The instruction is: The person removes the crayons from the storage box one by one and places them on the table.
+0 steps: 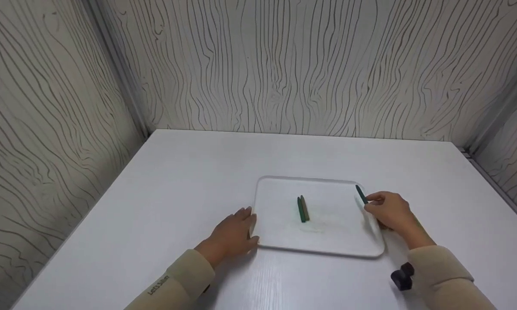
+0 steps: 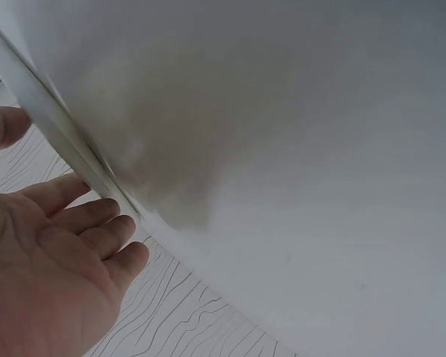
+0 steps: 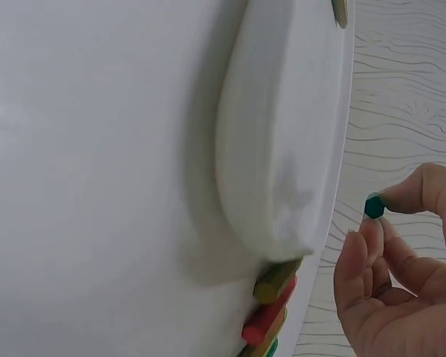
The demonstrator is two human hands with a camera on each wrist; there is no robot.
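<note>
Left hand flat, fingers straight against tray edge, likely steadying it; right hand pinches crayon right of centre.

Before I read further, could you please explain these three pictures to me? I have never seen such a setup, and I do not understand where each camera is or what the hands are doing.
There is no machine here: a person works with two bare hands. The large picture comes from a camera on the person's head, looking down at a white table. The other two come from cameras worn on the wrists, so they look tilted and very close. On the table lies a white tray with two crayons side by side, one green and one brownish. The left hand is open, its fingers against the tray's left edge. The right hand pinches a dark green crayon at the tray's right edge. The right wrist view shows more crayons beside the tray.
</note>
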